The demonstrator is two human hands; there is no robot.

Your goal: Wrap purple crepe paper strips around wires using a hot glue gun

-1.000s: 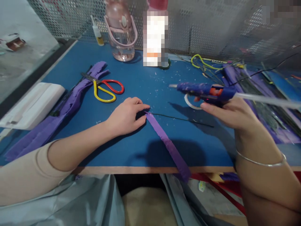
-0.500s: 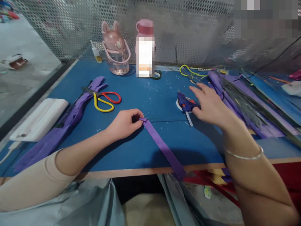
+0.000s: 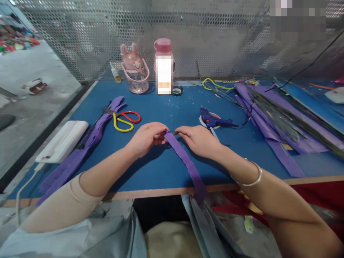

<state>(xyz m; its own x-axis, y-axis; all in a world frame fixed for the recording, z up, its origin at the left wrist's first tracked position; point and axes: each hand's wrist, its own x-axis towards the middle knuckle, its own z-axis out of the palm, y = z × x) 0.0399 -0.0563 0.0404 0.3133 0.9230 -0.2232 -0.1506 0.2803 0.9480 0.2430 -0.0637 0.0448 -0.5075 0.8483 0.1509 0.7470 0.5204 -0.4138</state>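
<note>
My left hand (image 3: pixel 147 139) pinches the upper end of a narrow purple strip (image 3: pixel 185 159), which looks like crepe paper or fabric. From there the strip slants down to the right and hangs over the table's front edge. Close beside it, my right hand (image 3: pixel 199 141) has thumb and fingertips closed on a thin dark wire (image 3: pixel 172 132) that comes out at the strip's end. Part of the wire runs hidden under that hand. Behind the right hand a blue glue gun (image 3: pixel 215 120) with a clear glue stick lies on a round white thing.
Scissors (image 3: pixel 123 122) with red and yellow handles lie left, by a purple strip bundle (image 3: pixel 92 134) and a white power bank (image 3: pixel 63 141) with cable. Two bottles, a blurred phone (image 3: pixel 164 75) and green tape (image 3: pixel 177 91) stand behind. Purple sheets (image 3: pixel 268 122) and dark stems lie right.
My right hand has come from above the glue gun down to the left, closing on the wire near the strip. The left hand still holds the strip's end. The camera view has shifted slightly.
</note>
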